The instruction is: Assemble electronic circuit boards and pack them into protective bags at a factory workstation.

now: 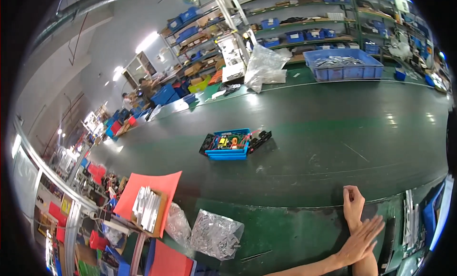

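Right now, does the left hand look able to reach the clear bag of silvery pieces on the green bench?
Probably yes: the left hand lies flat over the right wrist, and nothing tall stands between it and the clear bag.

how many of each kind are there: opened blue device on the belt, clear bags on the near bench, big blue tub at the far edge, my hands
opened blue device: 1
clear bags: 2
big blue tub: 1
hands, left hand and right hand: 2
total: 6
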Available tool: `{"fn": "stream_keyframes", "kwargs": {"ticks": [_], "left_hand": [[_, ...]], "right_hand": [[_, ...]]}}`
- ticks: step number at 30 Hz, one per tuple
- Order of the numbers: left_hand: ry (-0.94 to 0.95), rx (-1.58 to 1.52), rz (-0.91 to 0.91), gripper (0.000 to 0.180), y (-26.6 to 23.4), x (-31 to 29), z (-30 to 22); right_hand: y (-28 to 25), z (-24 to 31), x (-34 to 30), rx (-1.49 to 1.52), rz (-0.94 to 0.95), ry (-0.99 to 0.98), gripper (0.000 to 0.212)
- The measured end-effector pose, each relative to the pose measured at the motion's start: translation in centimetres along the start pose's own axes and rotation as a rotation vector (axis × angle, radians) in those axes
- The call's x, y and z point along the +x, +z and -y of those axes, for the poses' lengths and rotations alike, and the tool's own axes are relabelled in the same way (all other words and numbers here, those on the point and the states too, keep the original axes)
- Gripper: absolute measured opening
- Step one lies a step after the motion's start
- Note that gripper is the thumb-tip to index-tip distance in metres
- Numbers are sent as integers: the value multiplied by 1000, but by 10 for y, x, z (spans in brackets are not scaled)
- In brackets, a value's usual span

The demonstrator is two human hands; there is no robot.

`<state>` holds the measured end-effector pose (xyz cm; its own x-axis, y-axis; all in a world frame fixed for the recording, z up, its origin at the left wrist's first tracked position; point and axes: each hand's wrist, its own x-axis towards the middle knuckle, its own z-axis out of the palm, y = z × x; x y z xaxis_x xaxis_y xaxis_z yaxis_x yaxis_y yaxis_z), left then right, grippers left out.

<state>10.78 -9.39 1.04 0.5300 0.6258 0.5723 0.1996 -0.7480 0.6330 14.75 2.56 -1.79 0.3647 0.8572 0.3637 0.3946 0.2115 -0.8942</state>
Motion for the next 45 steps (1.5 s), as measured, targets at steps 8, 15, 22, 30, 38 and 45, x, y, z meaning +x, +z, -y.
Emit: {"fn": "stream_keyframes", "kwargs": {"ticks": [8, 15, 22, 30, 38, 45], "left_hand": [[-66, -1174, 511, 85, 89, -7, -39], [-693, -1604, 589, 50, 9, 79, 43], [-703, -1622, 372, 45, 12, 83, 24], [-457, -2311, 1194, 57, 53, 27, -30], [-420, -2270, 1304, 59, 57, 28, -12], [-439, -2240, 1434, 60, 56, 19, -1]], "right_hand": [[-15, 48, 10, 31, 8, 220, 34], [-14, -1, 11, 101, -67, -54, 28], [-13, -24, 4, -79, -120, -29, 39], [-21, -7, 7, 187, -31, 85, 43], [-14, -3, 6, 183, 41, 47, 44], [-20, -3, 5, 208, 67, 86, 46]]}}
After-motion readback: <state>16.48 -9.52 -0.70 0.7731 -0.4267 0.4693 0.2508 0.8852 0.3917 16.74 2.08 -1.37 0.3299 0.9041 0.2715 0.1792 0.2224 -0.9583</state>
